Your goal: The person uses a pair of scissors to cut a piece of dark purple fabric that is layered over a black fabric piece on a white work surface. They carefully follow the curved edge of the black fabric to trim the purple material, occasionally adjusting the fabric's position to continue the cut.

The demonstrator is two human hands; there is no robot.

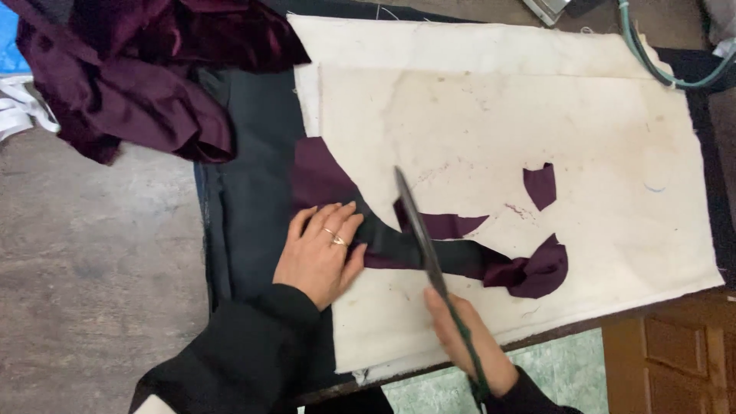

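My left hand (318,249) lies flat, fingers together, pressing down a strip of dark purple and black fabric (399,245) on a stained white cloth pad (537,123). A ring shows on one finger. My right hand (468,341) grips the handles of a large pair of dark scissors (418,226), whose blades point away from me over the fabric strip, just right of my left hand. The strip runs right and ends in a bunched purple piece (537,268). A small purple scrap (541,185) lies apart on the pad.
A heap of dark purple velvet (130,69) sits at the top left, partly on black cloth (249,176). A green cord (652,61) curves at the top right. The table's near edge runs beside a wooden cabinet (675,360) and a grey floor (92,253).
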